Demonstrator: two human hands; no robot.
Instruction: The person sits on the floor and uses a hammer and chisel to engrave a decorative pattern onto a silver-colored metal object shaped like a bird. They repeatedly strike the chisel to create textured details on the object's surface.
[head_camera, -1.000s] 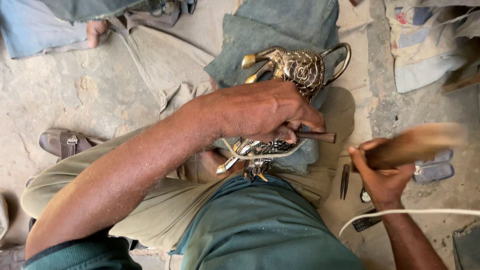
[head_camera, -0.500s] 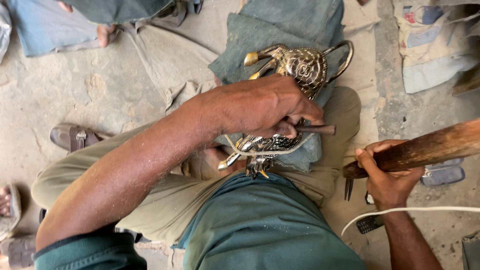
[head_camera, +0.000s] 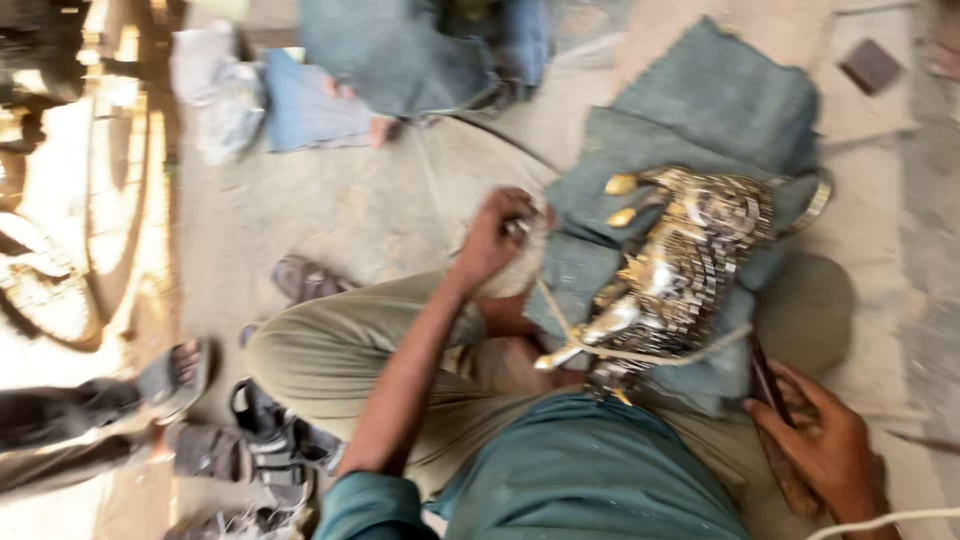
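Between both hands (head_camera: 497, 240) (head_camera: 815, 445) lies the metal figurine (head_camera: 680, 270), ungripped.

Only one view, from a camera worn on the head, looking steeply down over a teal shirt front (head_camera: 590, 470) and folded khaki trouser legs (head_camera: 330, 365) onto sandy ground (head_camera: 330, 215). Close enough to fill the lower frame with lap and both forearms. Left hand (head_camera: 497, 240) near the middle, right hand (head_camera: 822, 447) at the lower right corner, ornate gold-and-silver metal figure (head_camera: 680, 265) on a grey-green cloth (head_camera: 720, 110) right of centre. Towards the upper and left edges, other people's feet and sandals. Blurred throughout.
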